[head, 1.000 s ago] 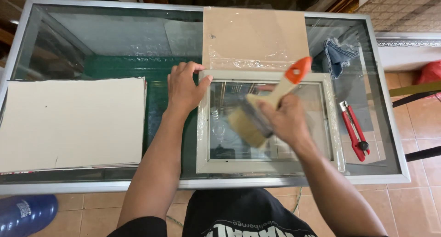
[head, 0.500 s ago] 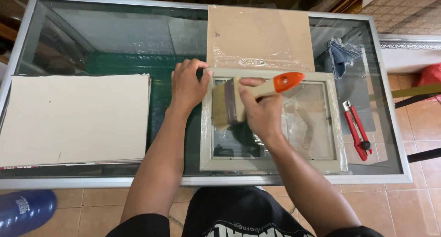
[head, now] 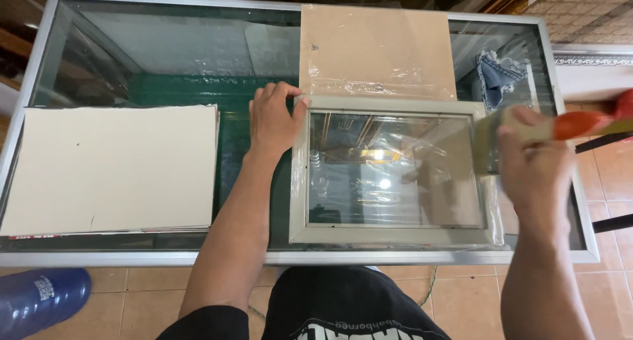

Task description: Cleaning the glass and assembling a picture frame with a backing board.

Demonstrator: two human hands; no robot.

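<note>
Frame [head: 395,175], glazed, flat on glass worktop [head: 165,50], mid-dusting by appearance: left hand [head: 273,119] flat, fingers spread on its top-left corner, right hand [head: 537,165] gripping brush [head: 527,132] at its right edge, cardboard [head: 376,43] beyond; next stroke would need steady bracing.

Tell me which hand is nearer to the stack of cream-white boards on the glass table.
Left. The left hand rests on the grey picture frame's left corner, just right of the stack of cream-white boards. The right hand, gripping the orange-handled brush, is past the frame's far side.
</note>
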